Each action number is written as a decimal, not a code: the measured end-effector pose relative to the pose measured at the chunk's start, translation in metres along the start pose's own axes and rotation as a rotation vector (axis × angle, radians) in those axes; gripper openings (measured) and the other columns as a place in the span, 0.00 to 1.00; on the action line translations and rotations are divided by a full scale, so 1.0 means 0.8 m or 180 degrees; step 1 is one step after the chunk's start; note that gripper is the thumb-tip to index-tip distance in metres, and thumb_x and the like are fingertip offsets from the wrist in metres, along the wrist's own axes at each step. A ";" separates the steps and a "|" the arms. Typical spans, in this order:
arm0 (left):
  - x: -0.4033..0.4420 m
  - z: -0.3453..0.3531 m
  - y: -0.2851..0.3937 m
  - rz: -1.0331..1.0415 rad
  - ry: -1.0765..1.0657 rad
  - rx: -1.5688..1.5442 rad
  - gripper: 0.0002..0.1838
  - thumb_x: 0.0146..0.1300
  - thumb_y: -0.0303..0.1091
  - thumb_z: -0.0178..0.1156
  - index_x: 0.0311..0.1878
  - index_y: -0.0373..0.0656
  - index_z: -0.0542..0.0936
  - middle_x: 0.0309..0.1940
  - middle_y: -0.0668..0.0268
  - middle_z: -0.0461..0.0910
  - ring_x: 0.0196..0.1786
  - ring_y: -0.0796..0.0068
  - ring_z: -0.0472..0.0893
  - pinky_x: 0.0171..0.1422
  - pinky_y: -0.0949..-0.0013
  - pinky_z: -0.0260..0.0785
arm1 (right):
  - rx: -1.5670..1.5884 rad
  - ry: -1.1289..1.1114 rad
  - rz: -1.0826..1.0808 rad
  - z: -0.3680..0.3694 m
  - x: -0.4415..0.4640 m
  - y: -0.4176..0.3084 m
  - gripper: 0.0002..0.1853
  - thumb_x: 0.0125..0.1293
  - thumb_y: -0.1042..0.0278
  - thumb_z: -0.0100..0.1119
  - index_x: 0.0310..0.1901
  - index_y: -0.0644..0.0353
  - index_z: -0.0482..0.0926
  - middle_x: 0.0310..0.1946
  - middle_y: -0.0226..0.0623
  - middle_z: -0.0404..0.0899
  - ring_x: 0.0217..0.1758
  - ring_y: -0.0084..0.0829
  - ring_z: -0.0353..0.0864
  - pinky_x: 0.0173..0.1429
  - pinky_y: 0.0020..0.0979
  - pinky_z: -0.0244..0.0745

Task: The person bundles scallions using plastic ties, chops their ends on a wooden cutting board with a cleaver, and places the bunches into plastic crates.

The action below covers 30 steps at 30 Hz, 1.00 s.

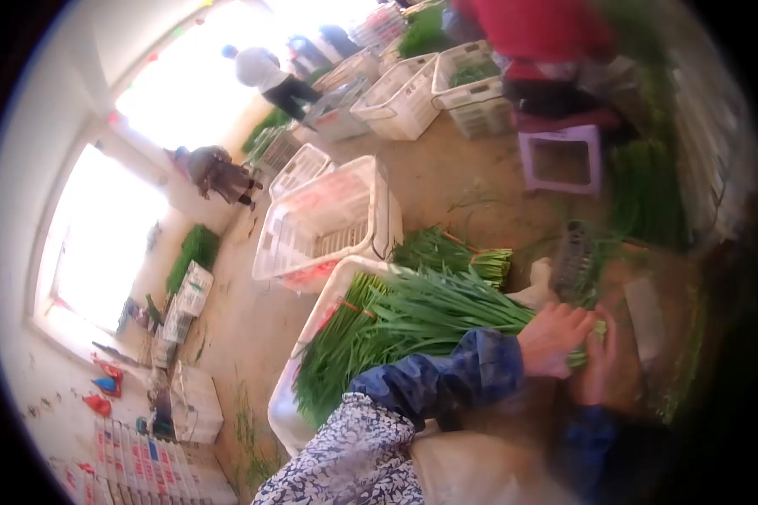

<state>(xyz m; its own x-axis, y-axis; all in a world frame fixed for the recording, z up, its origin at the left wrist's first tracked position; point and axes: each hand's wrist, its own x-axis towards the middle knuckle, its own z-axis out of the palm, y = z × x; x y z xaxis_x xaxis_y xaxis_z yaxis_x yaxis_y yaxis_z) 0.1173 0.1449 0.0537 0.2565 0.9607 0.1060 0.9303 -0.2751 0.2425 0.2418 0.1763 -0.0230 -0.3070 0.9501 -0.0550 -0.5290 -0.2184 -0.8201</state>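
My left hand (554, 338) is closed round a bunch of garlic chives (455, 310), near its pale cut ends. The long flat leaves fan out to the left over a white plastic crate (280, 396). At the stalk ends, my right hand (596, 364) is pressed against the same bunch with curled fingers, partly blurred. Beneath the leaves, bundles tied with red bands lie in the crate, one tied bundle (333, 353) at its left. Another tied bundle (459, 252) rests just beyond the crate's far edge.
An upright white crate (320, 227) stands beyond mine. A person in red sits near a pale purple stool (562, 160). Farther back are several crates (400, 97) and people bending. More greens (648, 194) are heaped at the right. Stacked crates (147, 459) line the left wall.
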 end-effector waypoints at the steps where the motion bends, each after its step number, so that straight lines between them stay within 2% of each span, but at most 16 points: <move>1: -0.003 0.004 0.003 -0.0077 0.0029 -0.0033 0.47 0.28 0.41 0.75 0.57 0.36 0.69 0.42 0.59 0.72 0.47 0.55 0.74 0.51 0.60 0.66 | -0.0044 -0.0054 0.0055 -0.006 -0.003 0.002 0.22 0.64 0.69 0.57 0.60 0.63 0.71 0.57 0.36 0.72 0.59 0.30 0.70 0.67 0.32 0.64; 4: -0.011 -0.001 -0.001 -0.0046 0.0220 -0.0220 0.53 0.23 0.44 0.78 0.60 0.35 0.67 0.47 0.59 0.72 0.49 0.56 0.73 0.52 0.58 0.65 | 0.0166 0.0169 0.0252 -0.003 -0.003 0.002 0.15 0.65 0.77 0.53 0.54 0.63 0.75 0.53 0.35 0.74 0.57 0.29 0.72 0.65 0.32 0.66; 6: -0.027 -0.015 -0.001 0.0165 0.0885 0.0398 0.59 0.19 0.45 0.80 0.62 0.34 0.65 0.51 0.57 0.71 0.52 0.56 0.73 0.53 0.56 0.65 | 0.0210 0.0074 0.0167 -0.011 -0.002 0.018 0.15 0.65 0.76 0.53 0.53 0.63 0.75 0.53 0.36 0.74 0.57 0.30 0.73 0.65 0.33 0.67; 7: -0.035 -0.015 -0.005 0.0090 0.0910 0.0391 0.59 0.19 0.45 0.80 0.62 0.34 0.65 0.51 0.57 0.71 0.52 0.56 0.73 0.53 0.56 0.65 | 0.0316 0.0054 0.0011 -0.016 0.000 0.024 0.15 0.65 0.75 0.53 0.53 0.63 0.75 0.53 0.37 0.75 0.57 0.31 0.73 0.65 0.34 0.67; 9: -0.053 -0.017 -0.015 -0.0194 0.0705 0.0404 0.63 0.17 0.47 0.81 0.63 0.34 0.63 0.53 0.56 0.71 0.51 0.55 0.74 0.53 0.55 0.64 | 0.0239 0.0017 0.0086 -0.025 0.007 0.029 0.15 0.66 0.75 0.53 0.54 0.64 0.74 0.54 0.40 0.75 0.58 0.34 0.74 0.67 0.36 0.67; 10: -0.054 -0.013 -0.017 -0.0406 0.0235 0.0086 0.62 0.17 0.46 0.80 0.64 0.35 0.63 0.52 0.55 0.71 0.49 0.55 0.75 0.52 0.56 0.64 | 0.0366 -0.0143 0.0097 -0.026 0.008 0.027 0.16 0.66 0.74 0.52 0.55 0.64 0.74 0.55 0.41 0.74 0.58 0.35 0.74 0.67 0.37 0.67; 13: -0.064 0.001 -0.028 -0.0380 0.0449 0.0038 0.61 0.17 0.46 0.80 0.63 0.36 0.64 0.51 0.56 0.71 0.47 0.55 0.75 0.51 0.58 0.64 | 0.0461 -0.0486 -0.0014 -0.001 0.005 0.011 0.18 0.66 0.73 0.52 0.58 0.66 0.72 0.57 0.45 0.73 0.60 0.38 0.73 0.69 0.40 0.66; 16: -0.076 -0.023 -0.024 -0.0338 0.0432 -0.0057 0.65 0.17 0.46 0.81 0.67 0.38 0.62 0.55 0.57 0.70 0.52 0.53 0.73 0.56 0.53 0.63 | 0.0163 -0.0381 0.0020 0.009 -0.005 -0.001 0.21 0.66 0.72 0.54 0.60 0.66 0.71 0.58 0.46 0.73 0.60 0.40 0.74 0.69 0.41 0.66; 19: -0.100 -0.051 -0.021 -0.0165 0.0423 0.0188 0.71 0.16 0.47 0.82 0.73 0.42 0.59 0.59 0.57 0.69 0.56 0.50 0.70 0.62 0.46 0.59 | -0.0192 -0.0348 -0.0516 0.011 -0.017 -0.001 0.19 0.64 0.74 0.56 0.57 0.66 0.73 0.57 0.44 0.72 0.58 0.40 0.74 0.67 0.41 0.67; 21: -0.112 -0.056 -0.035 -0.0342 0.0562 0.0223 0.69 0.19 0.46 0.81 0.73 0.43 0.58 0.58 0.57 0.69 0.56 0.48 0.70 0.63 0.48 0.59 | -0.0247 -0.0386 -0.0673 0.026 -0.016 -0.010 0.18 0.64 0.74 0.56 0.55 0.66 0.74 0.56 0.43 0.72 0.58 0.40 0.74 0.67 0.41 0.68; 22: -0.108 -0.059 -0.040 -0.0349 0.0462 -0.0163 0.61 0.28 0.45 0.78 0.72 0.42 0.61 0.55 0.55 0.72 0.54 0.50 0.73 0.60 0.51 0.63 | -0.0108 -0.0313 -0.0546 0.035 -0.013 -0.014 0.18 0.64 0.73 0.57 0.56 0.66 0.74 0.56 0.43 0.72 0.58 0.40 0.74 0.67 0.41 0.68; 24: -0.100 -0.063 -0.057 -0.0282 0.0695 -0.0097 0.57 0.31 0.44 0.75 0.71 0.42 0.63 0.52 0.55 0.74 0.51 0.51 0.74 0.57 0.53 0.66 | 0.0055 -0.0051 -0.0382 0.054 -0.006 -0.027 0.21 0.64 0.72 0.57 0.58 0.66 0.73 0.57 0.45 0.73 0.59 0.41 0.75 0.66 0.41 0.70; 26: -0.075 -0.080 -0.068 -0.0028 0.1279 0.0074 0.46 0.38 0.41 0.71 0.66 0.40 0.69 0.47 0.55 0.79 0.45 0.55 0.79 0.51 0.57 0.71 | -0.0486 -0.0525 -0.1187 0.084 0.024 -0.069 0.24 0.63 0.67 0.59 0.60 0.67 0.72 0.58 0.47 0.75 0.60 0.40 0.75 0.65 0.39 0.71; 28: -0.045 -0.119 -0.086 0.0213 0.1839 0.0000 0.43 0.39 0.40 0.73 0.63 0.41 0.72 0.52 0.55 0.80 0.47 0.54 0.81 0.52 0.56 0.72 | -0.0908 -0.0734 -0.1473 0.128 0.050 -0.122 0.27 0.63 0.61 0.59 0.60 0.68 0.72 0.59 0.46 0.74 0.60 0.37 0.75 0.65 0.37 0.71; 29: -0.031 -0.143 -0.101 0.0418 0.2012 -0.0005 0.43 0.38 0.39 0.74 0.63 0.43 0.73 0.51 0.56 0.80 0.46 0.54 0.81 0.51 0.56 0.72 | -0.1306 -0.1054 -0.2231 0.154 0.068 -0.144 0.26 0.70 0.60 0.53 0.65 0.67 0.69 0.60 0.47 0.75 0.62 0.40 0.75 0.68 0.35 0.68; 30: -0.017 -0.170 -0.115 0.0670 0.2177 0.0028 0.43 0.38 0.38 0.75 0.63 0.45 0.73 0.50 0.57 0.81 0.46 0.54 0.81 0.51 0.55 0.72 | -0.1372 -0.1277 -0.1792 0.120 0.119 -0.160 0.25 0.71 0.61 0.51 0.66 0.67 0.69 0.61 0.47 0.74 0.63 0.39 0.74 0.69 0.35 0.67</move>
<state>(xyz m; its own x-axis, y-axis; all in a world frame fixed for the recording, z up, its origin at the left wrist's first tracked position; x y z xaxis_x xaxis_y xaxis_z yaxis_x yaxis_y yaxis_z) -0.0072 0.1525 0.1612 0.2116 0.6484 0.7313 0.8820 -0.4490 0.1429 0.2042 0.2729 0.1312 -0.3892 0.7219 0.5721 -0.3628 0.4508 -0.8156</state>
